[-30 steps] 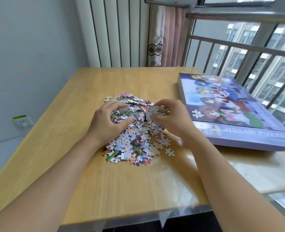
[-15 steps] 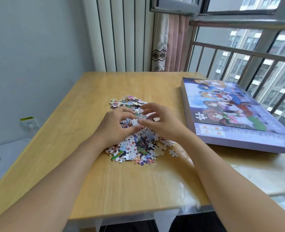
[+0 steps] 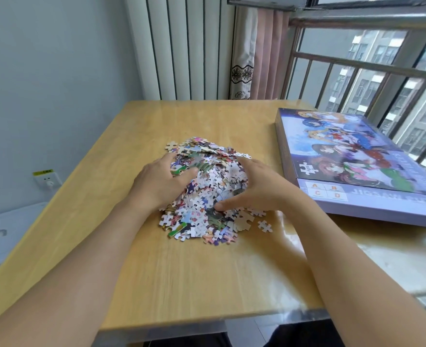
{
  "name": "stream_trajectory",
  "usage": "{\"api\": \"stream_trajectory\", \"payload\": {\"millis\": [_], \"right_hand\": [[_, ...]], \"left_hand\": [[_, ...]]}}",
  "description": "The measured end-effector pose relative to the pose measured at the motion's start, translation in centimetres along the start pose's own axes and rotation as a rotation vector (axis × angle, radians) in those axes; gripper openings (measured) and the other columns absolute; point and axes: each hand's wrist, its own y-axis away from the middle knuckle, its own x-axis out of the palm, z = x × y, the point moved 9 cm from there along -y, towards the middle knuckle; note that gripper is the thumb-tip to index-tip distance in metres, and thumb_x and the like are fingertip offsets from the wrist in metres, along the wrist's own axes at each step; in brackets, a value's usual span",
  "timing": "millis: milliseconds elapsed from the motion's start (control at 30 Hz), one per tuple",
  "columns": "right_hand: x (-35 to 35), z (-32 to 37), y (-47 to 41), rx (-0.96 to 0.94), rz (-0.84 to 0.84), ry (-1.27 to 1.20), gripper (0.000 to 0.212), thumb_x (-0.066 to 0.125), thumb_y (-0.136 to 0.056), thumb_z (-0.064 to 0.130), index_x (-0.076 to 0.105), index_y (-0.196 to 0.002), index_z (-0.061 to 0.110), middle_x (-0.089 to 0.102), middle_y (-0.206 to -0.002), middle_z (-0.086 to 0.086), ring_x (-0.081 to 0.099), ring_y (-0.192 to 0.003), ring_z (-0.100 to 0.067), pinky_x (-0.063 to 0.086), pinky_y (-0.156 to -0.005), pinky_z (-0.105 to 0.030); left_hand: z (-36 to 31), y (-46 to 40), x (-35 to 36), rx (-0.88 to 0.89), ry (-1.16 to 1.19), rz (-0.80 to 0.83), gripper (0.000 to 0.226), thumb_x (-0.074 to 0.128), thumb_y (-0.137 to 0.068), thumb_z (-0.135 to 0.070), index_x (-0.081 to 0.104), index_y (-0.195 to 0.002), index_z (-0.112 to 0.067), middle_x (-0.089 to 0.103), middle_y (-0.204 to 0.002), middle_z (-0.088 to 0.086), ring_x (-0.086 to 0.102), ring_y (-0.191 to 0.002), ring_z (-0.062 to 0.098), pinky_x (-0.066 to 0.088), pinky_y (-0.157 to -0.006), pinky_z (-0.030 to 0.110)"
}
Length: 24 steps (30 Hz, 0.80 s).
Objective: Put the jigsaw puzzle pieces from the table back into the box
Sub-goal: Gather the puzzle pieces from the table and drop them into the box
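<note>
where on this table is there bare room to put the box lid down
Bare wood of the light wooden table lies between the heap of colourful jigsaw pieces and the near edge, and behind the heap to the far edge. Crowded: the middle, with left hand and right hand on the heap; the purple puzzle box fills the right.

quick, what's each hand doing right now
Left hand: open, fingers resting on the heap of colourful cardboard jigsaw pieces.
Right hand: open, cupped against the heap's other side.
</note>
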Motion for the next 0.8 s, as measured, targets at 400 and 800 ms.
{"api": "stream_trajectory", "payload": {"millis": [400,800], "right_hand": [[-0.8,1.1,-0.8,-0.033,-0.041,-0.272,0.099,0.097,-0.057,0.04,0.047,-0.141,0.028,0.05,-0.14,0.001,0.049,-0.121,-0.017,0.042,-0.092,-0.03],[-0.8,0.3,-0.9,0.001,-0.063,-0.47,0.064,0.095,-0.06,0.038,0.067,-0.117,0.029,0.059,-0.116,-0.001,0.059,-0.106,-0.017,0.05,-0.087,-0.032]], "left_hand": [[-1.9,0.7,0.7,0.124,0.217,-0.017,0.052,0.071,-0.088,-0.046,0.055,-0.135,-0.03,0.051,-0.14,-0.006,0.048,-0.127,0.014,0.035,-0.094,0.027],[-2.6,0.9,0.7,0.205,0.149,-0.068,0.05,0.064,-0.089,-0.054,0.056,-0.131,-0.029,0.045,-0.14,-0.006,0.031,-0.14,0.015,0.028,-0.108,0.029]]}}
